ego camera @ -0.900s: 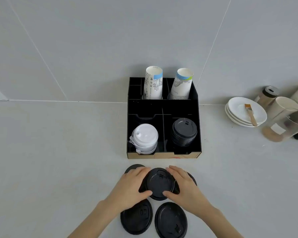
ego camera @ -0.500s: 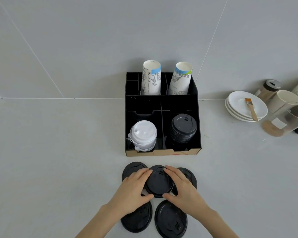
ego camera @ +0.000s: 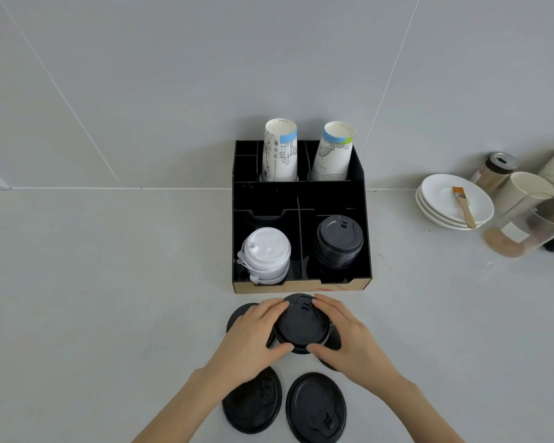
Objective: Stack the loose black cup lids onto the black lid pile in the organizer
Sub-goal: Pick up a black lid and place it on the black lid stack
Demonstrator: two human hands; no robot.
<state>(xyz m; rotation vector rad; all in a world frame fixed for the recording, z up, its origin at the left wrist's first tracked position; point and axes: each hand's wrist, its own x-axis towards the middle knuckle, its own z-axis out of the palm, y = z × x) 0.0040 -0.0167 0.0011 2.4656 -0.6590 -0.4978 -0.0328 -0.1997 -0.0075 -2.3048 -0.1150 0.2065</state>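
A black lid [ego camera: 302,327] is held just in front of the black organizer [ego camera: 301,285]. My left hand [ego camera: 253,337] grips its left rim and my right hand [ego camera: 349,338] grips its right rim. Two loose black lids lie nearer me, one at the left [ego camera: 253,401] and one at the right [ego camera: 315,407]. Another lid [ego camera: 239,314] peeks out behind my left hand, and more black lid shows under my right hand. The black lid pile [ego camera: 339,243] stands in the organizer's front right compartment.
A pile of white lids [ego camera: 266,255] fills the front left compartment. Two paper cups [ego camera: 280,151] stand in the organizer's back row. At the right are stacked white plates [ego camera: 442,206] with a brush [ego camera: 464,206], jars and cups.
Both hands have carried the gripped lid a little farther from me, closer to the organizer's front edge. The other lids have not moved.
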